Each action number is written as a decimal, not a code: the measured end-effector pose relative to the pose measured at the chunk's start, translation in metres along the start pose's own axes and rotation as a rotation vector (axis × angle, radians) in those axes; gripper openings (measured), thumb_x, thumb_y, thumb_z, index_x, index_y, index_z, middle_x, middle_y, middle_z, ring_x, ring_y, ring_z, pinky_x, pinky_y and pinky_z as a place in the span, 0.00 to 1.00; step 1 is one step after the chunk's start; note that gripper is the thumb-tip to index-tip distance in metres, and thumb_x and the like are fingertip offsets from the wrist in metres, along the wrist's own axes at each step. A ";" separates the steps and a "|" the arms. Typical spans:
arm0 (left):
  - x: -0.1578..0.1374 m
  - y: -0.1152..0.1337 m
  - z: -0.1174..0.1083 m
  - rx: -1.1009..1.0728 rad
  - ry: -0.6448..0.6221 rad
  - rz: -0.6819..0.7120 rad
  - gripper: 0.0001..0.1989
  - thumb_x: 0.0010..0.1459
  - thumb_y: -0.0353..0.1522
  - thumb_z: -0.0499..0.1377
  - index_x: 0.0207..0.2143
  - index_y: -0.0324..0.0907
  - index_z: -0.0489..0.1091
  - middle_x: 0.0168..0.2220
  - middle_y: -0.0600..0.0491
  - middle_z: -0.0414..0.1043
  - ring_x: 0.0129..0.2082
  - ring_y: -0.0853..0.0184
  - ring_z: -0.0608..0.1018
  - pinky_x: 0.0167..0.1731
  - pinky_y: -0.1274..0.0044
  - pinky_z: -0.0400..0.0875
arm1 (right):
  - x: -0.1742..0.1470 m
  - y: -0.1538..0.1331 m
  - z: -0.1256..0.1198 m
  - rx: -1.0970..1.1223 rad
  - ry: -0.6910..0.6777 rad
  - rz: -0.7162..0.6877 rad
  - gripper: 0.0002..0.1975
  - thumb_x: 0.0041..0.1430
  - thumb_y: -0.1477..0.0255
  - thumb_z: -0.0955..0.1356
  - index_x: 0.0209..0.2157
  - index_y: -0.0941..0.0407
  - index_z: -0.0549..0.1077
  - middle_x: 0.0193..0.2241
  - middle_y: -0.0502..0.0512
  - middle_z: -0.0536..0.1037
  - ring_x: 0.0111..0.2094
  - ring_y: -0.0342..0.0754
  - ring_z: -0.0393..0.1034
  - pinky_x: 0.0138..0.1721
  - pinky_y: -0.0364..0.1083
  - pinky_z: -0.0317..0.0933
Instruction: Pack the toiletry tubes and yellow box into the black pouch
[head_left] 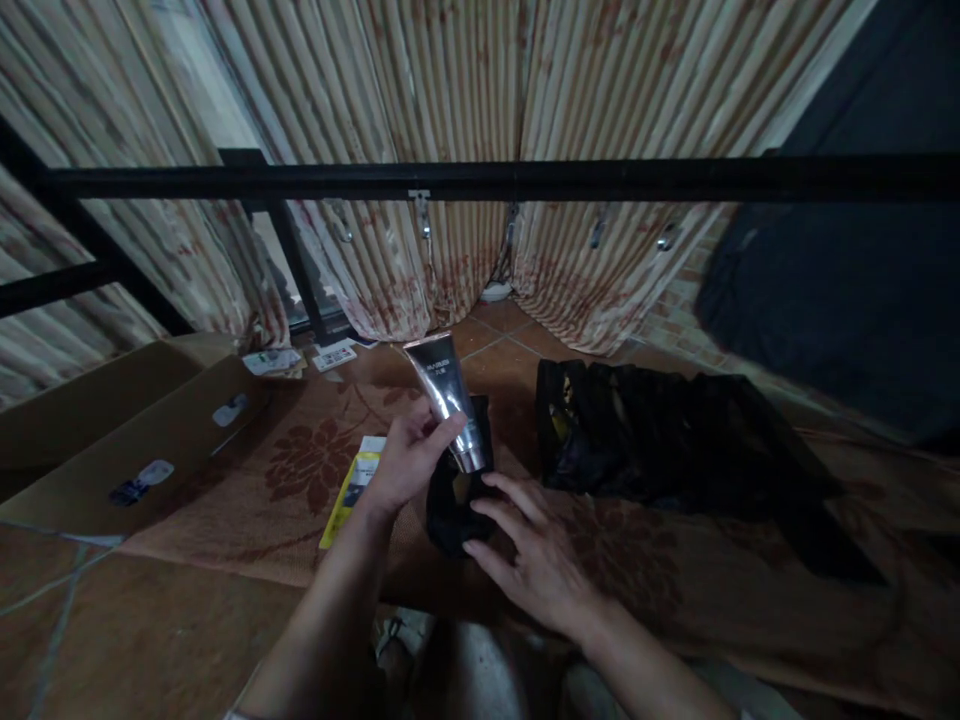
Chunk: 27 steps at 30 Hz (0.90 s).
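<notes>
"Silver tube (444, 385) right at the heart of the action, held up in the left hand (412, 450)! What's the grip?"

"Thumb across the front of it, the rest of the fingers wrapped behind. It's pinched near the lower half, though I can't make out every fingertip back there."

"And the angle?"

"Tilted! Flat end up towards eleven o'clock, cap down towards five, some lettering near the top."

"Over to the right hand (532, 560), at five o'clock from the tube."

"Fingers spread and gently curled, nothing pinched between them that I can see. The tips reach over the small black bag (450, 520), which sits at six o'clock, just under the cap. Whether they press on it, I can't tell."

"Take us round the dial!"

"Three o'clock, a bigger black bag (660, 435), long and crumpled, on the same patterned cloth (307, 460). Eight o'clock, near the left wrist, a yellow-edged packet (346, 500) lying flat."

"And further out?"

"Nine o'clock, an open cardboard box (172, 430) with labels on its side. Ten o'clock, a printed card (335, 356) on the tiles."

"Up at twelve?"

"Striped curtains (450, 80) hanging in folds, with a dark rail (525, 180) running straight across in front of them, and the tube well below it!"
</notes>
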<state>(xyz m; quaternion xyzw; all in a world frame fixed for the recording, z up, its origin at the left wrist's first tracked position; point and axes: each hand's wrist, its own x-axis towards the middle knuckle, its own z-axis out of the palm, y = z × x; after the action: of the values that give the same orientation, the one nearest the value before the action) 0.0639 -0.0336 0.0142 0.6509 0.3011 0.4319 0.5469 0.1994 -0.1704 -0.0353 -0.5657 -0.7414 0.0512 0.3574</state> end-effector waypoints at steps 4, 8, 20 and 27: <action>-0.003 0.004 0.003 0.323 -0.079 0.025 0.17 0.56 0.41 0.56 0.43 0.41 0.66 0.37 0.51 0.75 0.34 0.65 0.76 0.34 0.76 0.69 | 0.000 0.002 -0.002 0.020 -0.011 0.014 0.16 0.56 0.66 0.68 0.47 0.53 0.68 0.54 0.58 0.66 0.54 0.53 0.63 0.52 0.54 0.64; -0.005 0.005 -0.011 0.865 -0.030 -0.060 0.19 0.54 0.43 0.57 0.44 0.42 0.66 0.29 0.53 0.75 0.30 0.64 0.77 0.30 0.76 0.66 | 0.000 0.005 -0.004 0.028 -0.008 0.038 0.16 0.55 0.65 0.68 0.46 0.54 0.69 0.52 0.58 0.67 0.52 0.53 0.65 0.51 0.53 0.65; -0.011 -0.004 -0.021 1.219 -0.209 -0.159 0.20 0.55 0.50 0.51 0.36 0.44 0.66 0.29 0.51 0.74 0.30 0.62 0.77 0.26 0.76 0.60 | 0.002 0.006 -0.006 0.050 0.018 0.046 0.15 0.55 0.67 0.68 0.45 0.53 0.69 0.49 0.57 0.69 0.49 0.51 0.68 0.49 0.52 0.66; -0.012 0.000 -0.017 0.909 -0.270 -0.199 0.16 0.48 0.44 0.60 0.34 0.43 0.68 0.27 0.52 0.73 0.27 0.64 0.75 0.27 0.77 0.62 | 0.002 0.005 -0.006 0.041 0.010 0.052 0.14 0.56 0.67 0.68 0.45 0.53 0.69 0.49 0.57 0.70 0.49 0.51 0.68 0.48 0.52 0.67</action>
<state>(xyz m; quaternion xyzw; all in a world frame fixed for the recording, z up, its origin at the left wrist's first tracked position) 0.0432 -0.0364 0.0123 0.8424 0.4462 0.1137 0.2798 0.2063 -0.1690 -0.0321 -0.5776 -0.7233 0.0728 0.3713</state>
